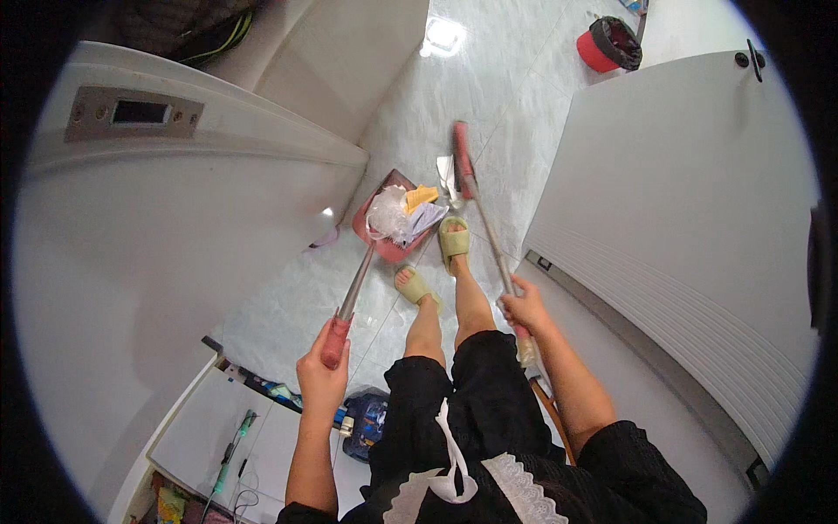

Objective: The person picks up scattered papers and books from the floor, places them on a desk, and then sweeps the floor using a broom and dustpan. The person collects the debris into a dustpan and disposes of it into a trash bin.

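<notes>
My left hand (324,367) grips the pink handle end of a long-handled dustpan (391,251). On the pan lie a crumpled clear plastic bag (389,215), a yellow wrapper (421,198) and a pale lilac piece of paper or film (425,219). The broom (490,226) is held by its pole in my right hand (526,306). Its pink head (462,157) rests on the floor, right of the pan and slightly blurred. Against the left side of that head lies a white scrap (448,177), apart from the pan.
Green slippers (454,241) are on my feet behind the pan. A pale door (674,183) stands to the right, a white door edge (216,111) to the left. Farther off is a red bin (597,52) with a black liner. A blue water jug (366,426) stands low left.
</notes>
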Available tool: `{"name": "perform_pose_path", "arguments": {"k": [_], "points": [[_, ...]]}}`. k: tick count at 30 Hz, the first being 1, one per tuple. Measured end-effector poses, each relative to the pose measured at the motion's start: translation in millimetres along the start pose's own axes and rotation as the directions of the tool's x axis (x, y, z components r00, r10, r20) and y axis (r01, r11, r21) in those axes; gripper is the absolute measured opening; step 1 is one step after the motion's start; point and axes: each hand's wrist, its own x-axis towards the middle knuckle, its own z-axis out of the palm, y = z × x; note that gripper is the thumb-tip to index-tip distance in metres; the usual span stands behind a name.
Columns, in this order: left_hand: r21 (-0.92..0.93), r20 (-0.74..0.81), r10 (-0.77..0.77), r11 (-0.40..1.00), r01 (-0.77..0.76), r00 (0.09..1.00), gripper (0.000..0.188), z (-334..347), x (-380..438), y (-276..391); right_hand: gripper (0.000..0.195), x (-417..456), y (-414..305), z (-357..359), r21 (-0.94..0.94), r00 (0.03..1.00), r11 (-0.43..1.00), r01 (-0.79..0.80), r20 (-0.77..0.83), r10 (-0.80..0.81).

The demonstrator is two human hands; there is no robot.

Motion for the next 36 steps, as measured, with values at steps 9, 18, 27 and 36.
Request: {"name": "perform_pose_path", "arguments": {"k": [9,18,27,36], "points": [[0.01,-0.027,0.078,0.997,-0.077,0.997,0.04,3.8,-4.3,-3.2,0.058,-36.3,-8.1,29.7,-0.35,0.882,0.818,0.457,0.295,-0.367],[0.021,-0.024,-0.007,1.0,0.007,1.0,0.041,1.6,-10.5,3.5,0.057,-6.9,-53.5,-21.0,-0.165,0.934,0.985,0.041,0.357,0.021],[-0.19,-0.148,-0.125,0.977,0.096,0.981,0.039,14.9,1.8,15.7,0.062,-12.5,-89.0,-64.6,-0.864,0.931,0.398,0.309,0.191,-0.31],[-0.181,-0.156,-0.127,0.979,0.098,0.98,0.04,16.9,10.9,41.0,0.065,-30.5,-122.3,-105.1,-0.913,0.916,-0.087,0.398,0.401,-0.012]]}}
